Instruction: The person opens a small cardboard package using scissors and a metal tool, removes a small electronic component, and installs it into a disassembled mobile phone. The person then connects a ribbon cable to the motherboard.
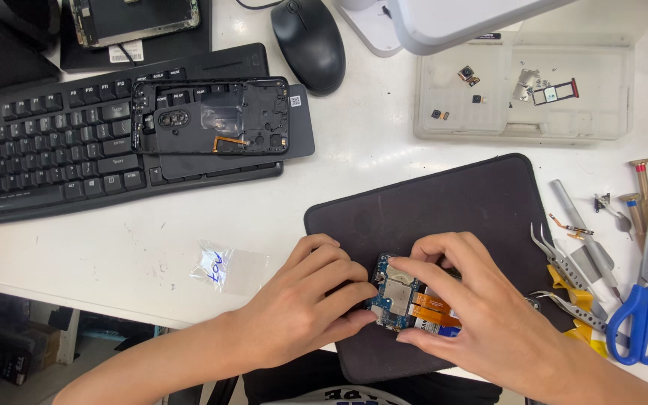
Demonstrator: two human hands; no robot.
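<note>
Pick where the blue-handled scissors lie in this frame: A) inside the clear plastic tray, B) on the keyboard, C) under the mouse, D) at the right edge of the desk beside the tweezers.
D: the scissors lie at the desk's right edge, next to the tweezers, apart from both hands working on the opened phone.

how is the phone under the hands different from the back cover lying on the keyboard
The phone lies on the black mat, opened, showing blue board and orange flex cables; the back cover rests on the keyboard, an all-black shell. Both hands, left hand and right hand, touch the phone; the cover lies untouched.
</note>
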